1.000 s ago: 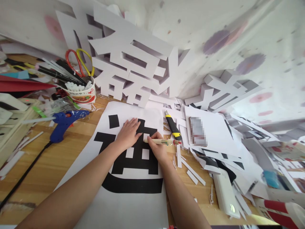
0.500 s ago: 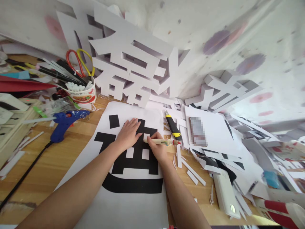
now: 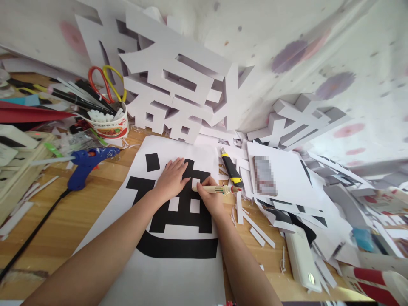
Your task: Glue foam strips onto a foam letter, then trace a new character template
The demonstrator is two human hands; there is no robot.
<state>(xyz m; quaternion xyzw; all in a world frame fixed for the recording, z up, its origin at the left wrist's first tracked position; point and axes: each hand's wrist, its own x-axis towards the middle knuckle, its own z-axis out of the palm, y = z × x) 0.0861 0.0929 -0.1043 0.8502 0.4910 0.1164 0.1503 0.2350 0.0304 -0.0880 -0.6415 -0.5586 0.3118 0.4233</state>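
Observation:
A large white sheet (image 3: 121, 272) lies on the wooden table, with a black paper character (image 3: 181, 219) on it. My left hand (image 3: 172, 178) rests flat on the upper part of the character, fingers spread, holding nothing. Just to its right, my right hand (image 3: 210, 199) grips a cream-coloured multicolour pen (image 3: 219, 189). The pen lies nearly level, its tip at the character's upper white opening and its red end pointing right. Beside the sheet's right edge is a black and yellow utility knife (image 3: 231, 168).
Left, a blue glue gun (image 3: 79, 168) with its cord; behind it, a paper cup (image 3: 111, 126) of pens and scissors. Large white cut-out characters (image 3: 178, 72) stand at the back. Right: blurred-out phone (image 3: 265, 176), papers, paper strips, white power bank (image 3: 302, 257), red-and-white cup (image 3: 376, 280).

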